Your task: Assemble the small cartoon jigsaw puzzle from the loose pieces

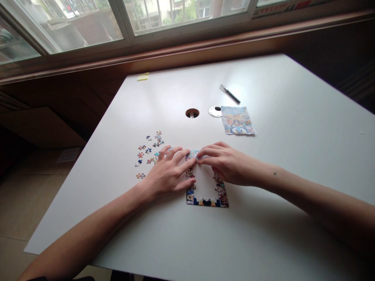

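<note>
At one puzzle border point(206, 203), one left hand point(170, 171), grip spread; one right hand point(230, 164), grip bunched, hold unclear.

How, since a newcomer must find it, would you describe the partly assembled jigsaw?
On the large white tabletop below the framed glass window, find where the bare left hand and right hand nearly meet. Partly under them lies the flat, multicoloured rectangular jigsaw border. Unlike the small loose multicoloured jigsaw pieces and the printed blue-and-orange sheet, it frames a white middle.
</note>
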Demonstrator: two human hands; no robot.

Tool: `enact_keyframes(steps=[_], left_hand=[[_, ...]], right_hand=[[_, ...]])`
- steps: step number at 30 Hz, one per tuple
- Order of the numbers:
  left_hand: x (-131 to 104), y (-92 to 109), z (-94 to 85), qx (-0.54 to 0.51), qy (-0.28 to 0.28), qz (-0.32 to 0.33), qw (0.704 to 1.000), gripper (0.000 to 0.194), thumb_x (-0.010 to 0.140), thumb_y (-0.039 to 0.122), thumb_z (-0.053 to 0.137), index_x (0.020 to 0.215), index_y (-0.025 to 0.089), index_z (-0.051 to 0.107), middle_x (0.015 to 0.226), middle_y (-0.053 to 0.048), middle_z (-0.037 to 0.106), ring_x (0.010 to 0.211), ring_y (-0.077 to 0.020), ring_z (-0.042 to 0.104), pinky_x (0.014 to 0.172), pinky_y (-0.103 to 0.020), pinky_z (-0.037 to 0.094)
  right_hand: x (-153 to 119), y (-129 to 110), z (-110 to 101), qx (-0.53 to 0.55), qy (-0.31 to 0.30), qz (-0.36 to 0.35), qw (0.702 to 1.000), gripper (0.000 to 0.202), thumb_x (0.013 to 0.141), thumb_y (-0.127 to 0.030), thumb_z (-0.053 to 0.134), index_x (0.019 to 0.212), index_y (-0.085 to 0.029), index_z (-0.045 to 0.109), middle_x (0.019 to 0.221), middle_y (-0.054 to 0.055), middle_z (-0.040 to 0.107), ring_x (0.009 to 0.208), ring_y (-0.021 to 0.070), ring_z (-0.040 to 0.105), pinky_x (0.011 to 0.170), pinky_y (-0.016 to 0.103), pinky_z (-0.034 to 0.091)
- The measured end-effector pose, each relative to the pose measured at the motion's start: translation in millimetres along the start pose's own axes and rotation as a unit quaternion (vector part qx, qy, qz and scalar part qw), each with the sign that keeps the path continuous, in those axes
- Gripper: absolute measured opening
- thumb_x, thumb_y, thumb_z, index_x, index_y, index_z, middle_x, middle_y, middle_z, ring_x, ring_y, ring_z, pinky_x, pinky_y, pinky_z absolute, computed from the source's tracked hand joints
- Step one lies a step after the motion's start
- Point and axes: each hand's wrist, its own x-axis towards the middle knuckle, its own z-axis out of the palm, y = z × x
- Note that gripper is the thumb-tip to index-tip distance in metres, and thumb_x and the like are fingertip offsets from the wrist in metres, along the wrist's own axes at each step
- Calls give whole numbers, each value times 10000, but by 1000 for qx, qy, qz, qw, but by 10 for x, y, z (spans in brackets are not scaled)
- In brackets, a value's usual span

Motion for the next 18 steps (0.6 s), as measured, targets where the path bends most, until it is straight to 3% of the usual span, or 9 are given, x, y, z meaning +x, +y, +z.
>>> enact_keyframes(steps=[5,18], left_hand=[[0,9,-8,3,-3,2,1000,535,995,558,438,1402,223,532,1456,-132,527,1347,-329,440,1183,-582,154],[16,21,-24,-15,-3,0,1000,523,992,535,455,1403,221,531,1479,-104,523,1330,-322,455,1185,-563,158]], right_hand=[[-16,17,-10,3,9,11,1000,402,847,-23,485,1149,-189,691,1347,127,630,1141,243,631,971,419,457],[-3,41,49,-1,10,4,1000,443,800,-1,486,1150,-197,673,1301,106,685,1189,254,621,975,426,441]])
